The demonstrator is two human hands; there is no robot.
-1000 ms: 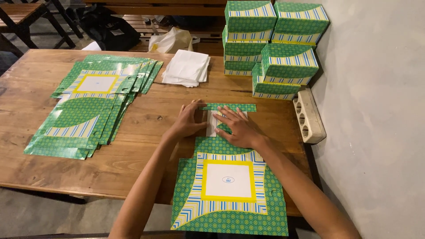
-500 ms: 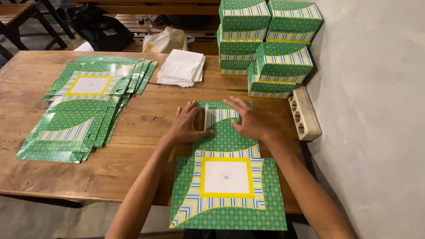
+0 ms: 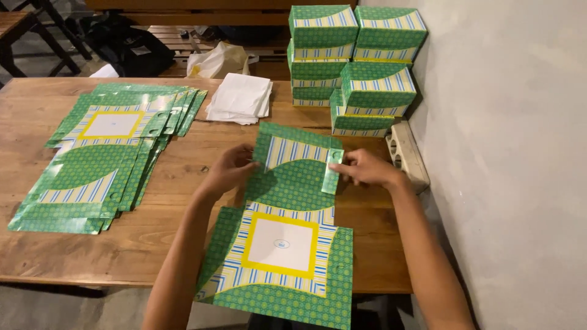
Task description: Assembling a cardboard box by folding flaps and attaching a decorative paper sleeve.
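I see a flat green cardboard box blank point(image 3: 287, 226), patterned with blue and cream stripes and a white square framed in yellow, lying on the wooden worktop point(image 3: 183, 165) straight ahead of me, its near edge hanging over the front of the worktop. Its far panel is lifted and tilted up towards me. My left hand point(image 3: 229, 171) pinches the left edge of that raised panel, fingers closed on the card. My right hand point(image 3: 367, 168) pinches the narrow side flap point(image 3: 332, 171) at the panel's right edge, which is folded inward over the green part of the blank; that grip is clenched on the flap too. To the left, well apart from my hands, a fanned stack of flat blanks point(image 3: 104, 153) of the same pattern lies spread across the worktop. Beyond the raised panel sits a small pile of folded white paper point(image 3: 239, 98), and behind that a crumpled pale plastic bag point(image 3: 217, 59). At the far right, against the grey wall point(image 3: 507, 153), finished green boxes point(image 3: 354, 64) are stacked several high. Just beside them, along the wall, lies a white power strip point(image 3: 406, 153), near my right wrist.
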